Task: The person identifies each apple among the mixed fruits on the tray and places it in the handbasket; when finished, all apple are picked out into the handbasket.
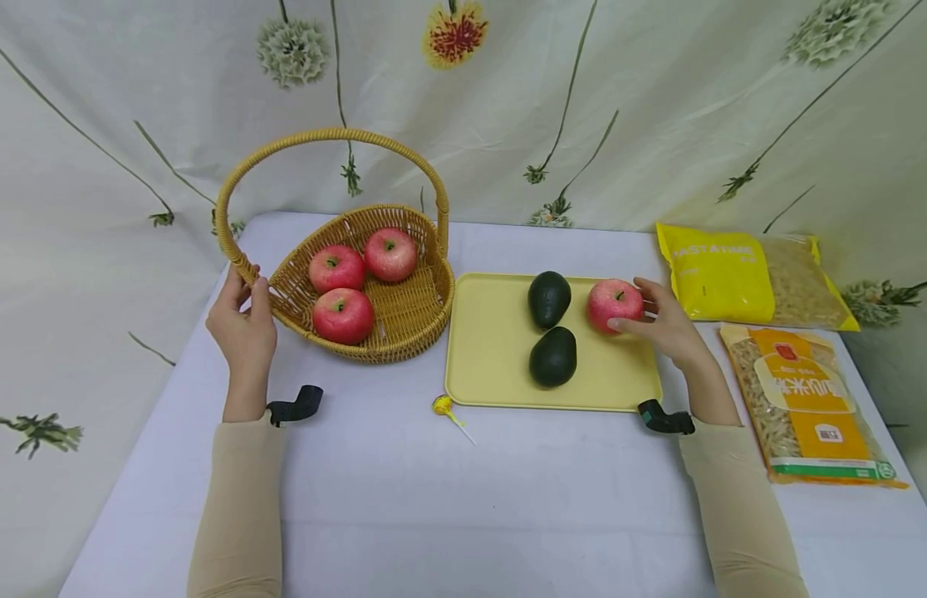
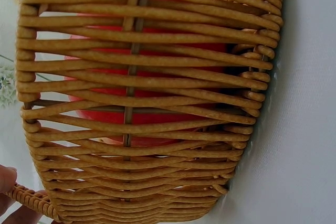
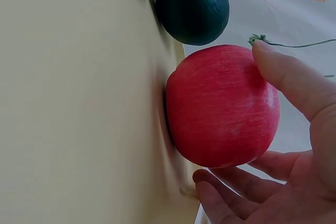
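My left hand [image 1: 242, 324] grips the base of the handle [image 1: 234, 249] of a wicker basket [image 1: 404, 320], thumb and fingers around it. Three red apples [image 1: 344, 316] lie inside; the left wrist view shows red through the weave [image 2: 157, 82]. Over on the right, my right hand [image 1: 669, 328] has its thumb and fingers around another red apple [image 1: 611, 306], which sits on a yellow tray [image 1: 486, 349]. In the right wrist view the thumb meets that apple [image 3: 223, 106], while some fingertips show just below it. Two dark green avocados [image 1: 549, 300] lie on the tray to its left.
A yellow-wrapped lollipop [image 1: 443, 406] lies on the white tablecloth [image 1: 463, 507] in front of the tray. Right of the tray are a yellow pasta bag [image 1: 725, 278] and an orange-labelled grain bag [image 1: 815, 399]. A flower-print cloth [image 1: 508, 108] hangs behind the table.
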Motion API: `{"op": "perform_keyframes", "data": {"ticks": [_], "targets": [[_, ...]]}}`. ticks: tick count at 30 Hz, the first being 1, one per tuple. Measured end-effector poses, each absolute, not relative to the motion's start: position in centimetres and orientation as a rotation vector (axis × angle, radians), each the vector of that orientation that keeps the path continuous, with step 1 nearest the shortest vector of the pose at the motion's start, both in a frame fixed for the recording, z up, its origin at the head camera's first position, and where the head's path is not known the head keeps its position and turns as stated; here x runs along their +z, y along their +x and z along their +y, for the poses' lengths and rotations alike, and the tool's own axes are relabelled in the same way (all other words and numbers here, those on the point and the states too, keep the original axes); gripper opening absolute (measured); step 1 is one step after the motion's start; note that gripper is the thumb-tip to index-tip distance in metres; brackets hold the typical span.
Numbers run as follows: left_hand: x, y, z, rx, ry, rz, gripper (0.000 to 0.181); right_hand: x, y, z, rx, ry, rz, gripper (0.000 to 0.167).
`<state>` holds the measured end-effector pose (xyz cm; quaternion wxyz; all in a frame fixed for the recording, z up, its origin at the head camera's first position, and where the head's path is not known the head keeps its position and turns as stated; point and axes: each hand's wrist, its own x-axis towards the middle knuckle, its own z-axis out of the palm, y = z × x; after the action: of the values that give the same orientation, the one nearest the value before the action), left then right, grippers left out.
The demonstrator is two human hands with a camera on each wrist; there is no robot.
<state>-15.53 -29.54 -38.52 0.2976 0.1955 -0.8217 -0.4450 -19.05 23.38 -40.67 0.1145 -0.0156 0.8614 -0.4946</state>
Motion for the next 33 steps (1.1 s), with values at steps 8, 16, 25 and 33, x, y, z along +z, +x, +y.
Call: {"op": "perform_keyframes", "data": {"ticks": [8, 16, 25, 33], "targets": [[-38.57, -15.62, -29.6, -1.175, 0.53, -2.192, 0.039, -40.85, -19.14, 23.29, -1.42, -0.035, 2.531, 0.085], [-38.39, -15.44, -29.42, -1.171, 0.516, -2.189, 0.039, -41.07, -19.12, 23.27, -1.406, -0.047, 2.568, 0.078], [-38.4, -15.46, -29.39, -1.166, 0.513, -2.186, 0.039, -41.15, -19.09, 23.15, -1.39, -0.008, 2.613, 0.08], [-38.3, -15.44, -29.33, -1.179, 0.524, -2.184, 0.039, -40.97, -18.99, 23.2, -1.439, 0.054, 2.622, 0.083]]}}
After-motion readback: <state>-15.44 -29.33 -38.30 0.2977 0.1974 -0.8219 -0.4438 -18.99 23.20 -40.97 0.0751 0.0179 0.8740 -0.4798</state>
